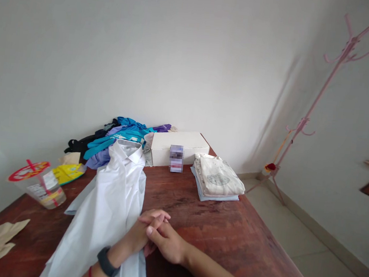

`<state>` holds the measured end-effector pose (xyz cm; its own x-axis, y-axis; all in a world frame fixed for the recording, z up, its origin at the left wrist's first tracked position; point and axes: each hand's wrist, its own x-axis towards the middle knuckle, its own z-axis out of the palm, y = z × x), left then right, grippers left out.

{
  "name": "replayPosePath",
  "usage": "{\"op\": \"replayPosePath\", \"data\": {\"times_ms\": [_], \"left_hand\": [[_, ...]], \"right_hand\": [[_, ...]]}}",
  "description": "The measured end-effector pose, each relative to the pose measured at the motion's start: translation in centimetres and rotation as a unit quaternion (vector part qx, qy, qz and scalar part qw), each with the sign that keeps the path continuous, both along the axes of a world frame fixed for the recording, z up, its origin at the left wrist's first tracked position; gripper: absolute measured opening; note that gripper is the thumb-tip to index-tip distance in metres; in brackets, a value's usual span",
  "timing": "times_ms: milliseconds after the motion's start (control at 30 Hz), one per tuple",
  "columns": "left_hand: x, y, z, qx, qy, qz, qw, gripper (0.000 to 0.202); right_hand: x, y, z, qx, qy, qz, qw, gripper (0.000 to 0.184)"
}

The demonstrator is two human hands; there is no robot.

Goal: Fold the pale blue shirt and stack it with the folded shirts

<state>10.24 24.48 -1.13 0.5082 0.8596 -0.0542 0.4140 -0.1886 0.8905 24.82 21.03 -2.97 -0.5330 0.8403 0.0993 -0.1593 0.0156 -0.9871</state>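
My left hand [144,235], with a dark band on the wrist, and my right hand [171,244] are clasped together over the table, fingers closed around each other. No object shows between them. Under and beside my left forearm lies a white collared shirt [112,205], stretched lengthwise with its collar toward the wall and its sides folded in. Some light blue-grey cloth shows at its left edge. To the right, past my hands, sits a stack of folded clothes [220,176], a cream printed garment on top.
A white box [180,144] stands at the back behind a small pixelated packet [176,159]. Left of it is a heap of blue, purple and black clothes [119,134]. A plastic cup with a straw [44,188], yellow packet [68,173] and brown paper [0,242] lie left. A pink coat rack [319,95] stands right.
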Motion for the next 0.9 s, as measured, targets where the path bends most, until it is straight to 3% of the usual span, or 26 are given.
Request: {"op": "replayPosePath", "data": {"times_ms": [200,467,900], "left_hand": [[-0.1,0.2,-0.1,0.052,0.029,-0.012,0.998,0.064],[0.2,0.0,1.1,0.058,0.037,-0.030,0.997,0.063],[0.3,0.3,0.6,0.030,0.021,-0.026,0.999,0.058]], "right_hand": [[-0.1,-0.1,-0.1,0.004,0.005,-0.003,1.000,0.089],[0.3,-0.3,0.7,0.018,-0.017,-0.001,1.000,0.088],[0.3,-0.2,0.6,0.016,-0.002,-0.004,1.000,0.086]]}}
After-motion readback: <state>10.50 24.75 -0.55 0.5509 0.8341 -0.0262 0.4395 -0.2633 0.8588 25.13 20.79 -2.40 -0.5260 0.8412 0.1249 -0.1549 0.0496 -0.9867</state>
